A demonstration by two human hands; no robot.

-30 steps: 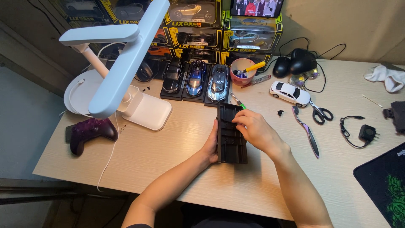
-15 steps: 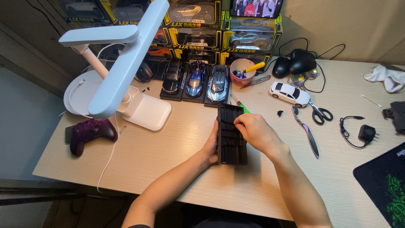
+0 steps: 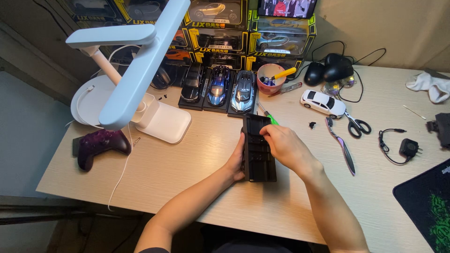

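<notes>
Left hand (image 3: 236, 159) mostly hidden behind black tray (image 3: 258, 149).

The desk (image 3: 187, 164) is pale wood-grain laminate, smooth and matt. Near its middle, the black tray (image 3: 258, 150) between the left hand (image 3: 236, 159) and right hand (image 3: 283, 146) looks like matt moulded plastic. The lamp (image 3: 136, 70) by the left edge is smooth white plastic with a soft sheen; beside it the purple game controller (image 3: 101, 144) is glossy. The three model cars (image 3: 219, 86) along the back edge shine like lacquered metal. At the back right corner lies a white cloth (image 3: 431, 86), soft and creased.
</notes>
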